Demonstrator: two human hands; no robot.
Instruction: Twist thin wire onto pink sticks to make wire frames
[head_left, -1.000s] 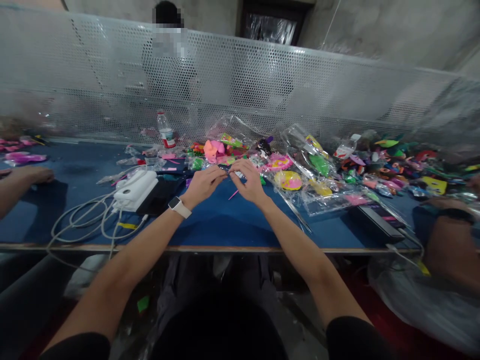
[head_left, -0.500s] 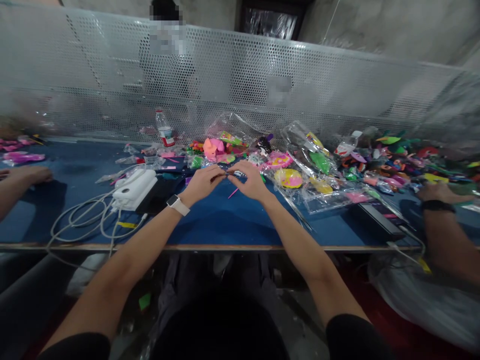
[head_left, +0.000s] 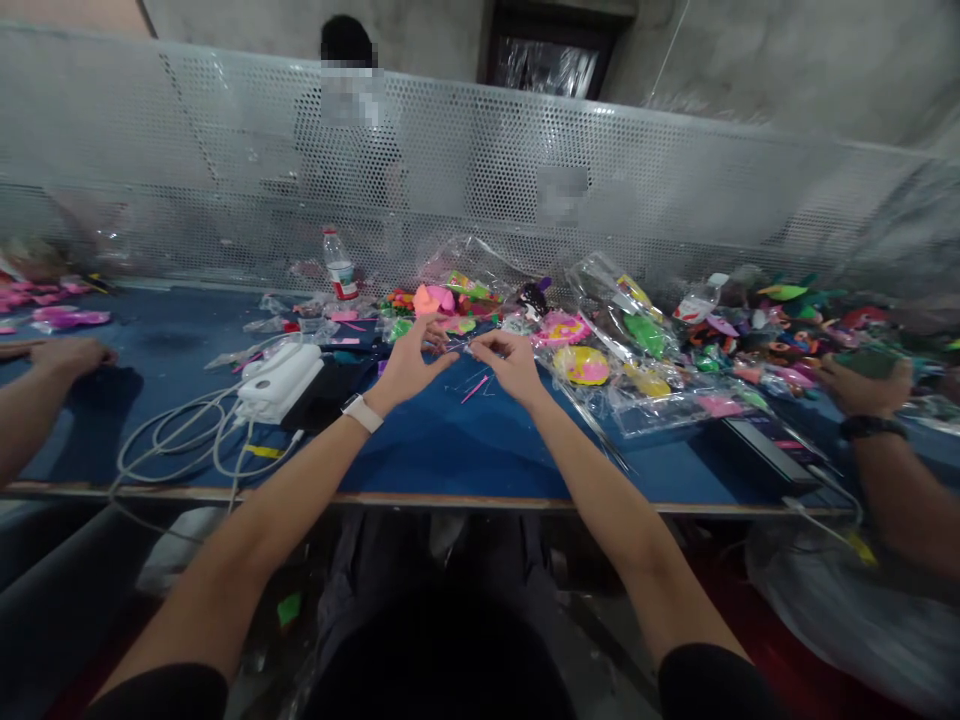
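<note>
Over the blue table (head_left: 442, 450), my left hand (head_left: 411, 365) has its thumb and fingers apart, with nothing visibly gripped. Close by on its right, my right hand (head_left: 511, 362) is pinched at the fingertips around something too small to make out. Beneath the gap between them lies a thin pink stick (head_left: 474, 389) with fine, clear strands around it. Just beyond my hands are orange and pink soft-looking shapes (head_left: 431, 299) among clear plastic wrapping. A yellow and pink oval piece (head_left: 583, 366) lies to the right of my right hand.
A white charger block (head_left: 279, 382) with looped cables sits left, and a black box-shaped device (head_left: 772, 455) right. Bottles (head_left: 341, 265) stand near the perforated metal screen (head_left: 450, 140). Co-workers' hands rest at left (head_left: 67, 352) and hold something dark green at right (head_left: 862, 388).
My hands have drawn apart from each other; the left has opened its fingers. Fine strands now show near the pink stick. The co-worker's hand at right has closed on a dark green thing.
</note>
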